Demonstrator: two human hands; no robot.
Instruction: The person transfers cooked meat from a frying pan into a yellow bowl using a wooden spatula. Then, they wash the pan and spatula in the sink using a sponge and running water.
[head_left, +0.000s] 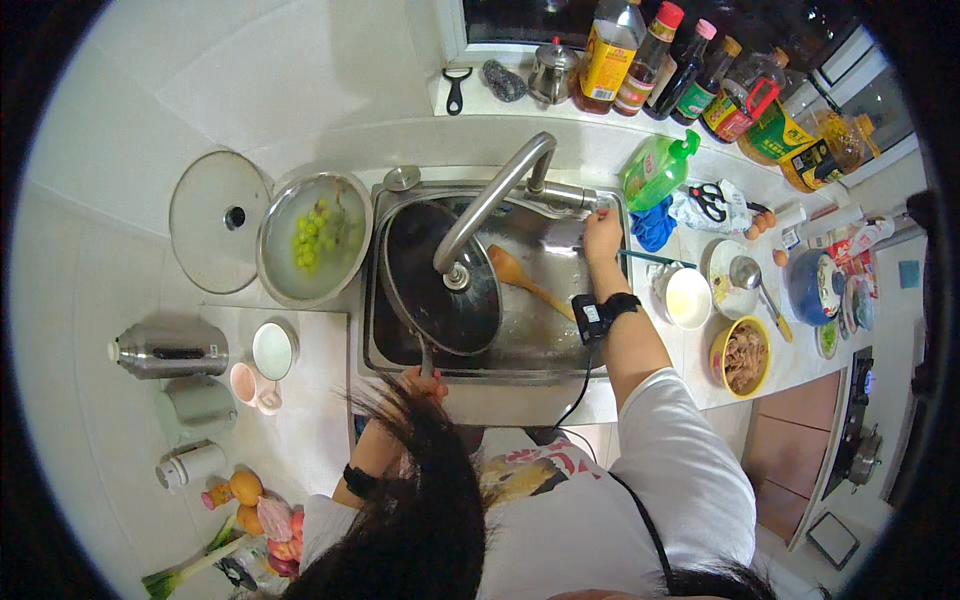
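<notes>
My left hand (425, 383), partly covered by dark hair, grips the handle (426, 354) of a dark wok (420, 247). The wok rests tilted in the left part of a stainless steel sink (547, 360). Over it arches the spout of a metal faucet (491, 202); a round metal piece shows just below the spout's end. At the sink's far right corner, the fingers of my right hand (603, 236) are closed around the faucet lever (598, 201). A wooden spatula (517, 274) lies in the sink between the wok and my right arm.
Left of the sink are a metal basin (271, 279) with green grapes (309, 238), a glass lid (214, 247) and cups (271, 351). On the right stand a green soap bottle (654, 176), a white bowl (685, 298) and a yellow bowl of meat (741, 356). Bottles (609, 60) line the sill.
</notes>
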